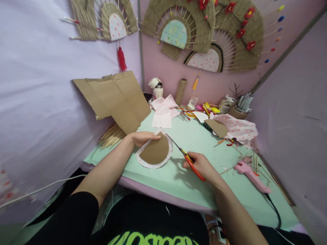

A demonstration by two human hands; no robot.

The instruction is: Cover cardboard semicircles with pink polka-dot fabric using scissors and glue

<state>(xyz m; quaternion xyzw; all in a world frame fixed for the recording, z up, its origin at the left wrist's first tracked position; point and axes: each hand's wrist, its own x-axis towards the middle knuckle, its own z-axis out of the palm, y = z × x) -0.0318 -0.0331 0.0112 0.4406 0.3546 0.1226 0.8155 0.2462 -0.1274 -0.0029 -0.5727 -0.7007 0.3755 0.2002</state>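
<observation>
Clearly light and flat, the cardboard half-round (155, 151) should stay stiff while the white fabric (153, 165) under it is soft and floppy, so a flat press on the card near its top edge seems the best hold. It is brown, rounded below, with a pale fabric border showing all round, and lies on the green table (184, 177) near the front edge. The left hand (143, 137) rests open-fingered on its upper edge; the right hand (201, 165) grips orange-handled scissors (186, 156), blades pointing at the fabric's rim
</observation>
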